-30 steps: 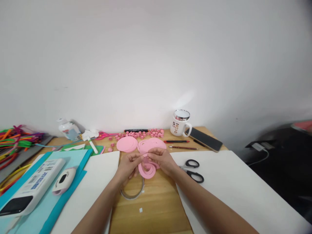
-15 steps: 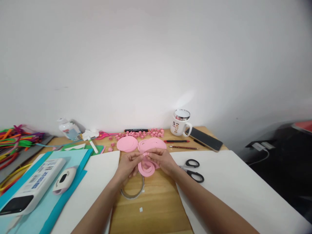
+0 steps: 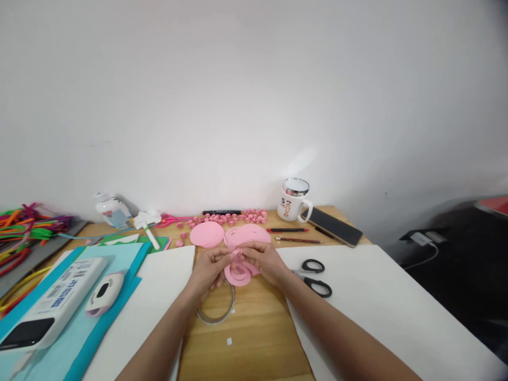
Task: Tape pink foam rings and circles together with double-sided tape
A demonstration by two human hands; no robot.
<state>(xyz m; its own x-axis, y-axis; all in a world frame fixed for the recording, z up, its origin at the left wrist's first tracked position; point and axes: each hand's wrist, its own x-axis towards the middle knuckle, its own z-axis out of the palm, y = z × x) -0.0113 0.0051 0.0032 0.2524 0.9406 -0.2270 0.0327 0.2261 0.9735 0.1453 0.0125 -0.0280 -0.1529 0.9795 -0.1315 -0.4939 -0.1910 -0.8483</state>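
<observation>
Two hands [image 3: 208, 271] [image 3: 266, 262] in a pinch on pink paper [image 3: 238, 281], scissors [image 3: 308, 280] and grey ring [image 3: 214, 321] near.

2 hands [image 3: 206, 271]; 1 pink paper curl [image 3: 239, 281]; 2 scissors [image 3: 327, 291]; 1 mug [image 3: 291, 207]; 1 phone [image 3: 336, 228]; 1 bottle [image 3: 114, 211]; 1 grey ring [image 3: 215, 321]

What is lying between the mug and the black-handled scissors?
The head view shows a red-black pen, a brown pencil, then white paper.

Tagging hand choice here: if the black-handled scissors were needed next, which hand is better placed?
Probably the right hand: the scissors lie close by it, while the left hand is farther off. Both pinch pink paper, so the right should first let go.
</observation>
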